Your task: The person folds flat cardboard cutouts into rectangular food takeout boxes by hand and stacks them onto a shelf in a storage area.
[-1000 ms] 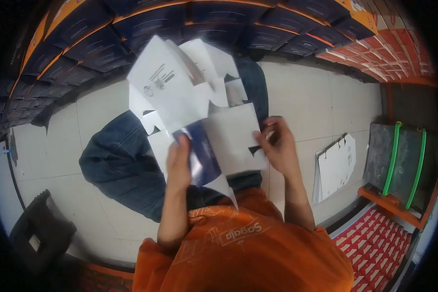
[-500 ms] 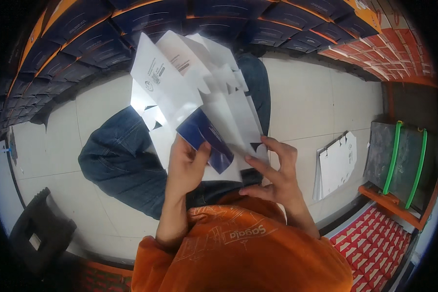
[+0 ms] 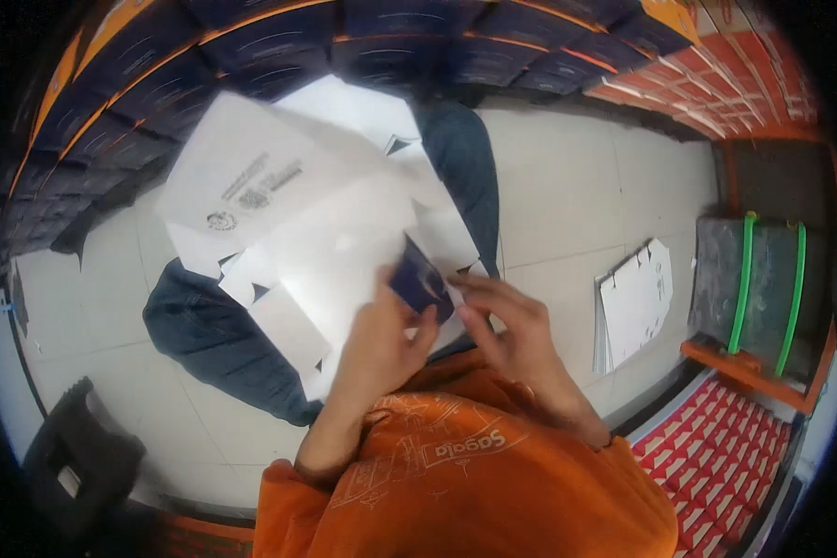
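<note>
A flat, unfolded carton blank (image 3: 251, 191), white inside with small dark printing, lies tilted over my lap. One flap (image 3: 417, 277) shows its dark blue outer face near my hands. My left hand (image 3: 386, 335) is closed on the blank at that blue flap, thumb on top; the fingers underneath are hidden and slightly blurred. My right hand (image 3: 507, 316) pinches the edge just right of the blue flap between thumb and fingertips. More white carton blanks (image 3: 367, 112) with cut notches rest beneath it on my legs.
Stacked dark blue boxes (image 3: 270, 42) line the far side, with orange-red cartons (image 3: 716, 70) at far right. On the tiled floor to the right lies a pile of white blanks (image 3: 637, 302). A dark container with green strips (image 3: 744, 279) stands beyond it; a black plastic piece (image 3: 79, 446) is at left.
The upper blank has swung left and flattened, with its printed panel now further left. My left hand has moved right, toward my right hand, which has closed in on the blue flap's edge.
</note>
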The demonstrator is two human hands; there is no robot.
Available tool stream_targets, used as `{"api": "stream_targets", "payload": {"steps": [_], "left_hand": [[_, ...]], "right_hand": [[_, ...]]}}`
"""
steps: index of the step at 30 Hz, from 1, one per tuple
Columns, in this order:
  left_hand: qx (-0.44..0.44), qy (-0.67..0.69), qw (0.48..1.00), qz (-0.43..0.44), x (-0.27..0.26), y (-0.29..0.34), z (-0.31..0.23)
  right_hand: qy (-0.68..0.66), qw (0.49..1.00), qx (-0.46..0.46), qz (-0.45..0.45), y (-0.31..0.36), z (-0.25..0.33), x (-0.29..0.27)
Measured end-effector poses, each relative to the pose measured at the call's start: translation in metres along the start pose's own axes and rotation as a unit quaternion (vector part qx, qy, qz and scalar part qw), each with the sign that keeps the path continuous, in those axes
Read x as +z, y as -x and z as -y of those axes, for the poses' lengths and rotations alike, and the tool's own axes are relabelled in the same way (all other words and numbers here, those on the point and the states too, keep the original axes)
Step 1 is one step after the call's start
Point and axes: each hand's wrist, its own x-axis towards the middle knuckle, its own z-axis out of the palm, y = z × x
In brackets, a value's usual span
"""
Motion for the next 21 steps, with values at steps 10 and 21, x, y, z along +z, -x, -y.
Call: {"api": "stream_targets", "payload": {"steps": [10,21], "left_hand": [[0.022,0.061,0.998,0.019,-0.023,0.010,-0.006],[-0.159,0.142,0.969,-0.124,-0.097,0.080,-0.020]], "right_hand": [[-0.101,0.992,0.046,0.059,-0.017,0.007,0.028],[-0.129,0.923,-0.163,0.325,-0.103,0.058,0.040]]}}
